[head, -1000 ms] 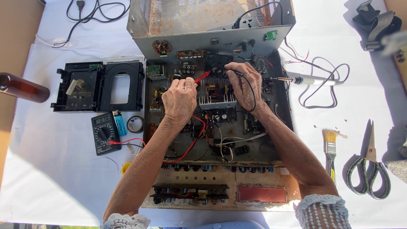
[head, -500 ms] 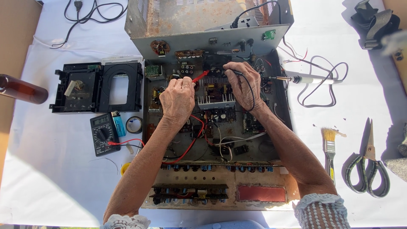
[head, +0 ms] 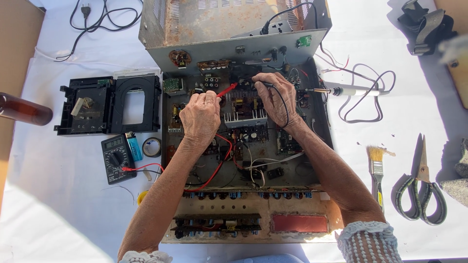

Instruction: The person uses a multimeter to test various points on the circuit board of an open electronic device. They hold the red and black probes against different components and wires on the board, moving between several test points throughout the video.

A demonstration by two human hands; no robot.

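Presently, left hand (head: 201, 113): clamped on red probe (head: 227, 90).
Right hand (head: 276, 97): clamped on black probe (head: 260, 84).
Progress: amplifier chassis (head: 243, 146) opened, probing mid-board; multimeter (head: 117, 159) connected.

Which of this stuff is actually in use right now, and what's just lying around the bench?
In use:
- left hand holding red probe
- right hand holding black probe
- opened amplifier chassis
- multimeter, red lead attached

Lying about:
- scissors
- brush
- soldering iron
- lighter
- tape roll
- brown bottle
- black deck mechanism
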